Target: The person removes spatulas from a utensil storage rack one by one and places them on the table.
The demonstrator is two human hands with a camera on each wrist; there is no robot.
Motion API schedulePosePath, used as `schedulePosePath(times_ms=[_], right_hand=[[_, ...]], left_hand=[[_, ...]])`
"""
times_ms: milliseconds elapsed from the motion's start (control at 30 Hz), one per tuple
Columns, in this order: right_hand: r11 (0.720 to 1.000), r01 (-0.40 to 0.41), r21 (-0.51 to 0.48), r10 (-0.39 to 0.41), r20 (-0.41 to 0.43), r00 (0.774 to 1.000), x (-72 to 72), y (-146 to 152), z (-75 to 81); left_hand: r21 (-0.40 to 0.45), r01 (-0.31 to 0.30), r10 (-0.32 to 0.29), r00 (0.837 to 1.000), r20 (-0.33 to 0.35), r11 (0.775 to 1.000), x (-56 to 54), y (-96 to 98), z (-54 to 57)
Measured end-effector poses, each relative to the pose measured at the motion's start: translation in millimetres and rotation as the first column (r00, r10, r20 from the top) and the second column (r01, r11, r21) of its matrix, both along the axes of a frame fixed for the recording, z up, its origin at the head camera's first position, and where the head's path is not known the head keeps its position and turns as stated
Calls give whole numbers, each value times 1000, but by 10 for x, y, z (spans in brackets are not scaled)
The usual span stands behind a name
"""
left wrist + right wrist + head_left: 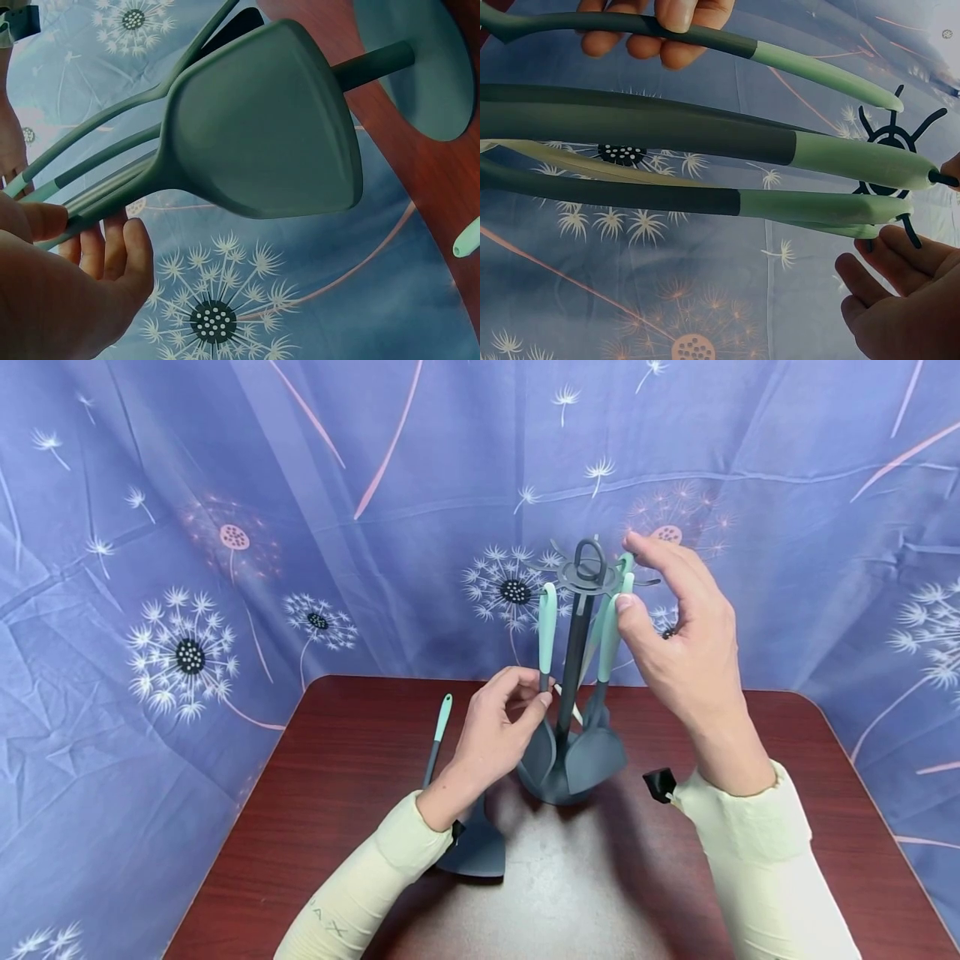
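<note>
A dark utensil stand point(576, 652) with a ring top and radiating hooks bears several dark grey utensils with mint handles. My left hand point(501, 714) pinches the dark shaft of a hanging spatula point(262, 120), thumb on one side and fingers on the other. Its broad, flat blade shows in the left wrist view. My right hand point(686, 627) is at the stand's top right, thumb and index finger apart on either side of the handle tops. The thumb is at the mint handle of another spatula point(596, 760); whether it presses there is hard to tell.
On the dark red table point(360, 743), a loose utensil with a mint handle point(442, 718) lies left of the stand, partly behind my left forearm. A dark blade point(476, 852) lies below that forearm. A blue dandelion-print curtain point(420, 593) hangs behind the table.
</note>
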State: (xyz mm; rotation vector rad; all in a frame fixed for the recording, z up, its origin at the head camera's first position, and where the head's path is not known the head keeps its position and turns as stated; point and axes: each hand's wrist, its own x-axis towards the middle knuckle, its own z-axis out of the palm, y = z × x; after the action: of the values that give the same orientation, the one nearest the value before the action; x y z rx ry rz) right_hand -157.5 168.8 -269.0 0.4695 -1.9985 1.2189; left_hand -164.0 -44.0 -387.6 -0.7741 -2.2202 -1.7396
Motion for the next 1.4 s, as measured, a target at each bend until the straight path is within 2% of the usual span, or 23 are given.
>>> schedulePosePath(times_ms=[600,1400], right_hand=[[1000,-14,-12,14,-2,1000,-22,10,-16],[1000,-17,-13,17,-8,1000,-22,5,-30]], left_hand=[[18,-13,13,999,-38,1000,30,-15,52],[41,-1,3,999,-47,999,71,-59,64]])
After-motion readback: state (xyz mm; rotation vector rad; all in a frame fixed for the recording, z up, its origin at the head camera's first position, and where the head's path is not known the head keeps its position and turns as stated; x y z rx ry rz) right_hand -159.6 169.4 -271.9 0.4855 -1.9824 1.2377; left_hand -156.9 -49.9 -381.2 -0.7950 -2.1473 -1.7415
